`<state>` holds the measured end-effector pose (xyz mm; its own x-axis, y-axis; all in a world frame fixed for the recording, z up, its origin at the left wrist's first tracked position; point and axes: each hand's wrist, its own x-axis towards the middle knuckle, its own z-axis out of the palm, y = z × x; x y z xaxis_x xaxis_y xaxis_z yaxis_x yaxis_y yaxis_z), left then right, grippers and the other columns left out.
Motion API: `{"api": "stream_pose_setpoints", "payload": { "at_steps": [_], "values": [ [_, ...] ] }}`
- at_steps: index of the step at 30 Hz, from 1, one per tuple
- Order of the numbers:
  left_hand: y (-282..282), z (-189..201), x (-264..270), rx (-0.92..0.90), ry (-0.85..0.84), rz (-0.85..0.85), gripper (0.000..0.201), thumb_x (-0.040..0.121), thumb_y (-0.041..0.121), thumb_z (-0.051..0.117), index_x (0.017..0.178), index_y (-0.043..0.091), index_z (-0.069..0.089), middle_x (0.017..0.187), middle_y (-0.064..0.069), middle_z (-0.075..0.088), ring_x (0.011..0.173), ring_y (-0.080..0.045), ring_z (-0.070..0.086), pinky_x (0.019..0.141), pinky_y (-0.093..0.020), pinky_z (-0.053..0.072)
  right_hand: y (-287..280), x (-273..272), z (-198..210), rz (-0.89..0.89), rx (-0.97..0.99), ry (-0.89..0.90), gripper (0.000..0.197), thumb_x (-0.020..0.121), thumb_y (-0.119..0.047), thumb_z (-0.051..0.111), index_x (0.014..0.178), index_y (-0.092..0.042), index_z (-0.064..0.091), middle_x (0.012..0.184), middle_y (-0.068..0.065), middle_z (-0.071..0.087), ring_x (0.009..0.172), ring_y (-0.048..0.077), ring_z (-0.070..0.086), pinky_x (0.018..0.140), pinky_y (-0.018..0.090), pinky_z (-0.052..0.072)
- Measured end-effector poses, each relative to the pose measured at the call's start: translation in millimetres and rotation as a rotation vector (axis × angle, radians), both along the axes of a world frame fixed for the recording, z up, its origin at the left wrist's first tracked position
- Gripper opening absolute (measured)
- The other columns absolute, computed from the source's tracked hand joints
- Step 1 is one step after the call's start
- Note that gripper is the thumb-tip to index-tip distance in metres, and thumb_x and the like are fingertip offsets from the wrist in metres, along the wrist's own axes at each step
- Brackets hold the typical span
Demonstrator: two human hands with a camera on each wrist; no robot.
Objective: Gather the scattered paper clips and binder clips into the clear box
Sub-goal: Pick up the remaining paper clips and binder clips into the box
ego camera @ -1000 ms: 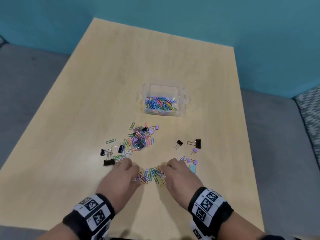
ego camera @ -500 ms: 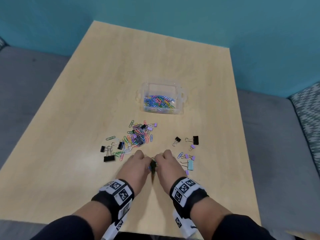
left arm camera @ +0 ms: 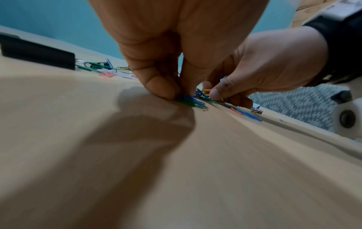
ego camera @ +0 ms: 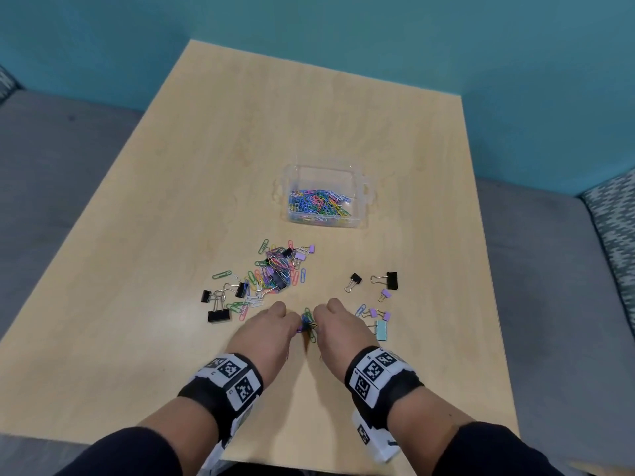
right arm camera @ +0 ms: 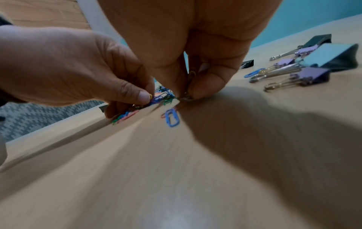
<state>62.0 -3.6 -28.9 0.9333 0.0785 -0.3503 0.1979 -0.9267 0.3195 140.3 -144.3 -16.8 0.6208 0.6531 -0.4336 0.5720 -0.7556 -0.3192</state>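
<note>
While both hands meet near the front of a pale wooden counter [ego camera: 171, 338], the left hand [ego camera: 264, 333] and right hand [ego camera: 338, 329] press in on a small bunch of coloured paper clips [ego camera: 308, 325] lying between them. Seen from the wrist views, the left hand's fingers [left arm camera: 162, 86] are curled with thumb and fingertips pinched together on green and blue clips at the counter's surface, and the right hand's fingers [right arm camera: 207, 80] are likewise curled and pinching clips against the wood. One blue paper clip [right arm camera: 172, 118] lies loose just beside the right fingertips.

Farther back, near the middle of the counter, stands the clear box [ego camera: 360, 187], open on top and already holding a layer of coloured paper clips. Between box and hands, left of centre, lies a scattered heap of paper clips and small binder clips [ego camera: 275, 273], with black binder clips [ego camera: 218, 316] at its left edge. To the right lie two more black binder clips [ego camera: 390, 280], several small purple binder clips [ego camera: 372, 312] and a pale blue binder clip [ego camera: 381, 330], the last just beside the right hand.

Both wrists wear black bands with square printed markers [ego camera: 233, 376]. A teal wall [ego camera: 343, 36] rises behind the counter.
</note>
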Motion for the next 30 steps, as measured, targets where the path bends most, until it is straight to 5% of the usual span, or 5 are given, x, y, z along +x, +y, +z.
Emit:
{"api": "stream_pose_setpoints", "payload": {
  "at_steps": [9,17,22,27,30],
  "values": [
    [12.9,8.0,7.6,-0.092,-0.003,0.145,0.015,0.096,0.027,0.047,0.087,0.016,0.052,0.086,0.002,0.048,0.071,-0.022,0.05,0.064,-0.035,0.041,-7.2,20.5,1.3,-0.177,0.12,0.194,0.012,0.094,-0.017,0.047,0.082,-0.018,0.05,0.087,0.0,0.052,0.078,0.022,0.053,0.067,0.033,0.044],
    [49.7,56.2,88.5,-0.358,-0.16,0.42,0.014,0.086,0.028,0.06,0.075,0.02,0.059,0.064,0.006,0.059,0.066,-0.018,0.056,0.059,-0.028,0.04,28.7,109.4,49.2,-0.534,0.445,0.323,0.014,0.085,-0.007,0.057,0.074,-0.015,0.057,0.057,0.002,0.054,0.041,0.014,0.051,0.04,0.029,0.047],
    [70.0,70.8,170.4,-0.296,-0.272,0.463,0.01,0.087,0.027,0.059,0.082,0.018,0.062,0.072,0.002,0.059,0.075,-0.023,0.057,0.062,-0.027,0.036,67.1,182.9,58.5,-0.556,0.461,0.107,0.005,0.081,-0.014,0.06,0.076,-0.016,0.059,0.072,0.005,0.063,0.066,0.03,0.065,0.061,0.048,0.057],
    [73.5,69.4,176.5,-0.231,-0.22,0.368,0.039,0.087,0.036,0.06,0.124,0.023,0.056,0.107,-0.005,0.059,0.094,-0.024,0.058,0.079,-0.03,0.041,67.3,185.0,62.8,-0.433,0.298,-0.08,0.032,0.088,-0.03,0.06,0.116,-0.016,0.059,0.111,0.01,0.057,0.091,0.029,0.061,0.082,0.038,0.05],
    [72.3,67.3,130.7,-0.231,-0.293,0.367,0.033,0.086,0.033,0.061,0.117,0.022,0.06,0.101,-0.003,0.059,0.09,-0.022,0.058,0.077,-0.029,0.04,36.5,148.2,57.0,-0.335,0.357,-0.085,0.028,0.09,-0.021,0.057,0.117,-0.014,0.06,0.109,0.01,0.058,0.094,0.028,0.059,0.083,0.033,0.044]
  ]
}}
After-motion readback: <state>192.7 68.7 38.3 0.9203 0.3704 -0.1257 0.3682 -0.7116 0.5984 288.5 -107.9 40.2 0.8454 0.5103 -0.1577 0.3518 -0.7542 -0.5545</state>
